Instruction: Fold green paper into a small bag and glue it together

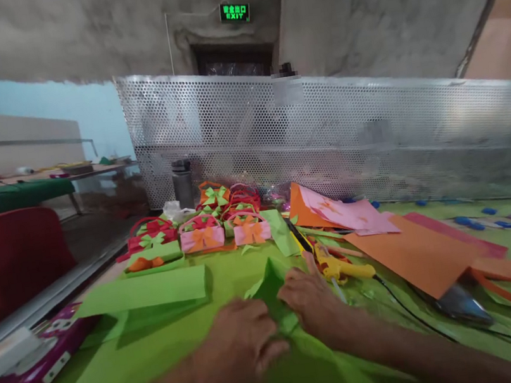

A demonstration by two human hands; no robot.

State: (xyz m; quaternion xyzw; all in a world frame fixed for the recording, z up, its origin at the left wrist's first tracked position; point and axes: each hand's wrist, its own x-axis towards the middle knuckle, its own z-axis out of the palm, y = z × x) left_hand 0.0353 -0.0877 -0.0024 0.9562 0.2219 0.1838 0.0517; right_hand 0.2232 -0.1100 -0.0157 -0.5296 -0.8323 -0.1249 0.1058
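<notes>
Between my hands a folded piece of green felt (271,282) rises into a peak over the green table. My left hand (239,341) is closed on its left side, the fingers curled and somewhat blurred. On the right side my right hand (312,298) pinches the same felt, with the thumb hidden. A yellow hot glue gun (338,267) lies just beyond my right hand. Past my left hand lies a flat green felt strip (150,290). Small felt bags with bows, such as a pink bag (202,239), stand in rows farther back.
Orange felt sheets (412,248) and pink sheets (349,212) lie at the right. The glue gun's black cord (411,306) runs to the front right, near a dark phone-like object (464,303). A purple device (53,350) sits at left. A perforated metal screen (225,119) bounds the back.
</notes>
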